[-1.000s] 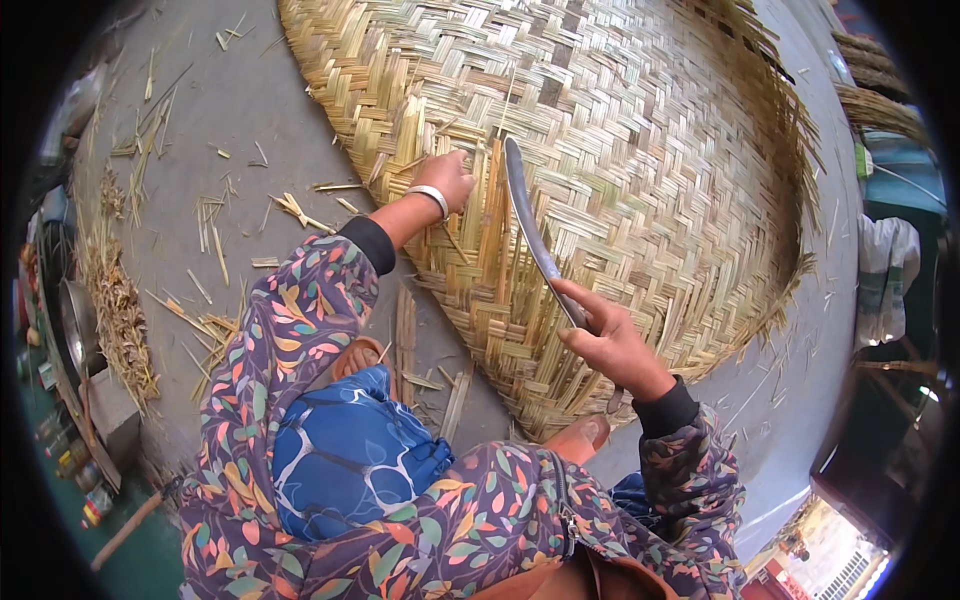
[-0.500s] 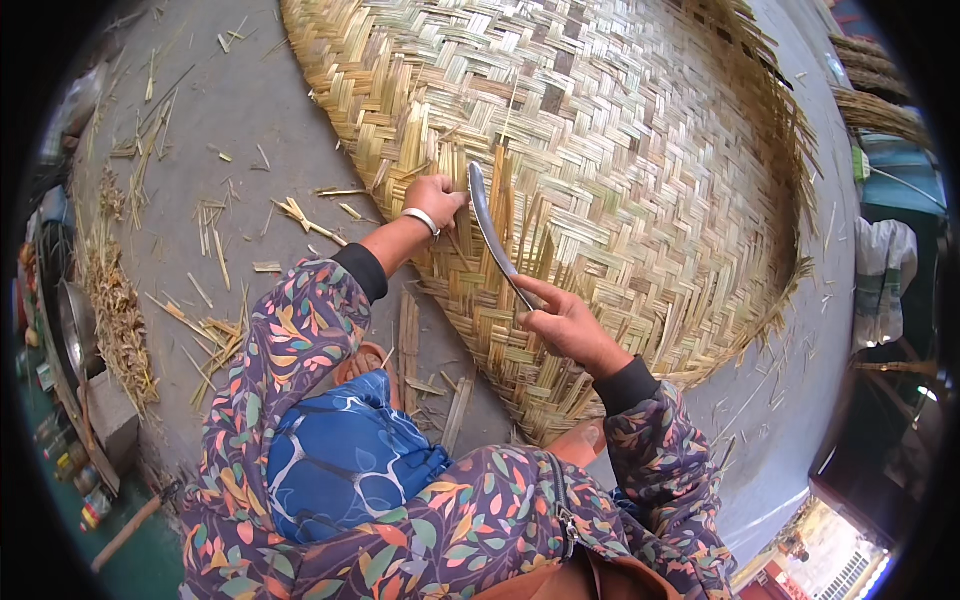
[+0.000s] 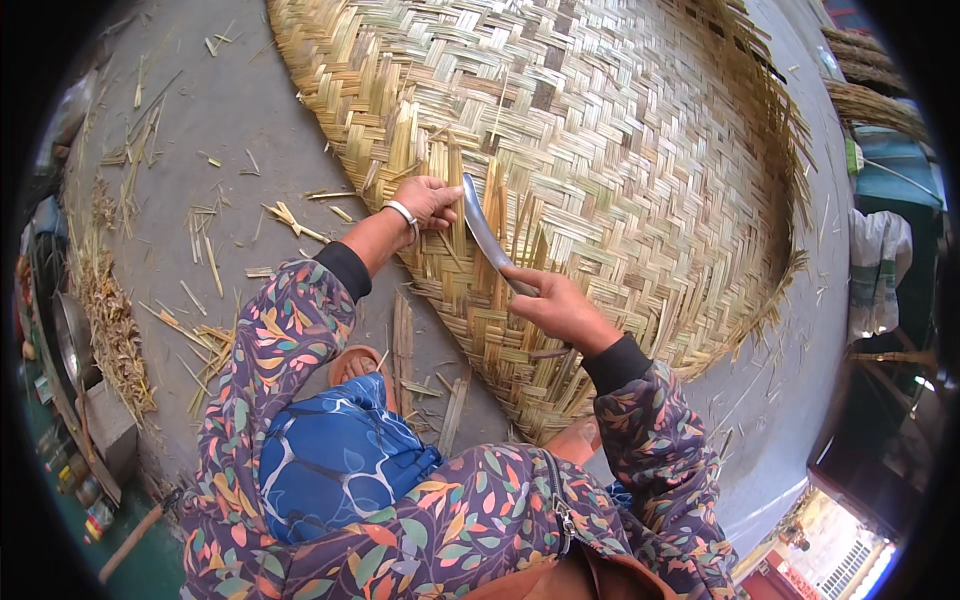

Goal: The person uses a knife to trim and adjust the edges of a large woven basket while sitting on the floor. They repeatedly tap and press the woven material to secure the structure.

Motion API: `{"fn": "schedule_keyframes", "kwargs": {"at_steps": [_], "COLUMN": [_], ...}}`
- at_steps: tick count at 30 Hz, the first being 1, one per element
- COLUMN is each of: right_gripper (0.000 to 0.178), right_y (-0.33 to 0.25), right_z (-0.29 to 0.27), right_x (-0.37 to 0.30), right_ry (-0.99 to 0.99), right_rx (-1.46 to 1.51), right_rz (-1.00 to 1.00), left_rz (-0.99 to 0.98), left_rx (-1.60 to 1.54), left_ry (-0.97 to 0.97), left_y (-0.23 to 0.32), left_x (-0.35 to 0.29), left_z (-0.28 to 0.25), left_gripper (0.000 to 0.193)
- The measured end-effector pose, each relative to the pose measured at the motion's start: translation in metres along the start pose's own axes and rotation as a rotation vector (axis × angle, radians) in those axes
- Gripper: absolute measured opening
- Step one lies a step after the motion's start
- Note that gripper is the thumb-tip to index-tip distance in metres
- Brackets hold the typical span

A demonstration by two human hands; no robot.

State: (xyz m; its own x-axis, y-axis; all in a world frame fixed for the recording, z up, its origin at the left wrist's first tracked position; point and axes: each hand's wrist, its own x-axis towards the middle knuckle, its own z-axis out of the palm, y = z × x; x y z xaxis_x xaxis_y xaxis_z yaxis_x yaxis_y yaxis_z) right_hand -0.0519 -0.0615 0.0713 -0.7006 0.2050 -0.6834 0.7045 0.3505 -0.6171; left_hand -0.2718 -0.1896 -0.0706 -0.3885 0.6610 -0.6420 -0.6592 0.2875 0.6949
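Note:
A large woven mat (image 3: 640, 150) of split, straw-coloured strips spreads ahead of me, its near corner by my foot. My right hand (image 3: 562, 308) is closed round the lower end of a curved metal blade (image 3: 486, 228), like a sickle; its handle is hidden in my grip. The blade slants up and left over the mat to beside my left fingertips. My left hand (image 3: 424, 203), with a white bangle at the wrist, is pinched at the mat's left edge. Loose strips (image 3: 455, 165) stand up beside it; what its fingertips hold is hidden.
Cut strip scraps (image 3: 205, 345) litter the grey floor (image 3: 250, 100) left of the mat. A heap of dried plant matter (image 3: 110, 310) lies at far left, beside a grey block (image 3: 108, 420). At right hangs a white sack (image 3: 880, 270), below bundled stalks (image 3: 875, 105).
The blade's tip has come slightly nearer to me, while my right hand has moved a little farther away. My left fingers have shifted slightly by the mat's edge. The view has drifted a little.

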Motion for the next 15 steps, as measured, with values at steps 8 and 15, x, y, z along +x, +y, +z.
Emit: {"fn": "schedule_keyframes", "kwargs": {"at_steps": [8, 15], "right_gripper": [0.059, 0.058], "right_y": [0.000, -0.004], "right_z": [0.043, 0.054], "right_x": [0.023, 0.047], "right_ry": [0.258, 0.391], "right_rx": [-0.315, -0.354], "right_rz": [-0.081, -0.049], "left_rz": [-0.027, -0.200], "left_rx": [0.055, -0.018], "left_ry": [0.070, 0.060], "left_y": [0.007, 0.017], "left_x": [-0.006, -0.034], "left_z": [0.009, 0.021], "left_gripper": [0.023, 0.019]}}
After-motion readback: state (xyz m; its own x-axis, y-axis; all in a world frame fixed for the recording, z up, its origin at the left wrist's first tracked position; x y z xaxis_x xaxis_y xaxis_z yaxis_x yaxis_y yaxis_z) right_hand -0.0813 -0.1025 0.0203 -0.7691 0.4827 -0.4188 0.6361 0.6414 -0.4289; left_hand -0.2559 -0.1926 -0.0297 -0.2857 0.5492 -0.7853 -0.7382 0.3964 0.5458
